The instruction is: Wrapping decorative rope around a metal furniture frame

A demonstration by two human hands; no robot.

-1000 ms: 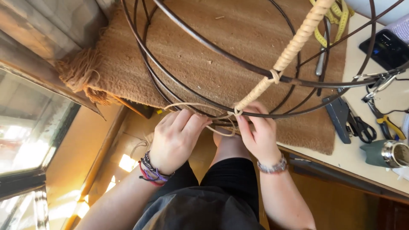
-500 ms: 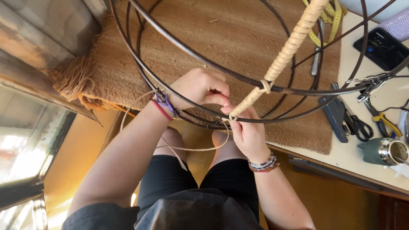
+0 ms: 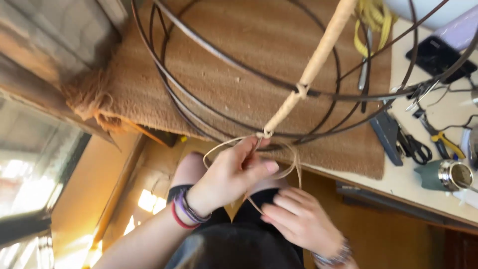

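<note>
Sunlit wood and a pale tabletop [image 3: 398, 179] fill the view from above, with a brown woven mat [image 3: 239, 65] spread over the tabletop's edge. Left hand [image 3: 234, 174] is closed, its fingers pinching a thin tan cord [image 3: 294, 167] just under the knot where the cord meets the dark wire frame [image 3: 199, 107]. That cord loops out to both sides of the hand and trails down toward the lap. Right hand [image 3: 298, 219] sits lower, fingers loosely spread and a little curled, holding nothing that can be made out (it is blurred). Rising from the knot, a frame rib wrapped in pale cord [image 3: 318, 57] slants up and to the right across the rings. Farther out on the tabletop lie black-handled scissors [image 3: 416, 149], yellow-handled pliers [image 3: 445, 142], a small metal tin [image 3: 455, 174] and a coil of yellow rope [image 3: 373, 20].
</note>
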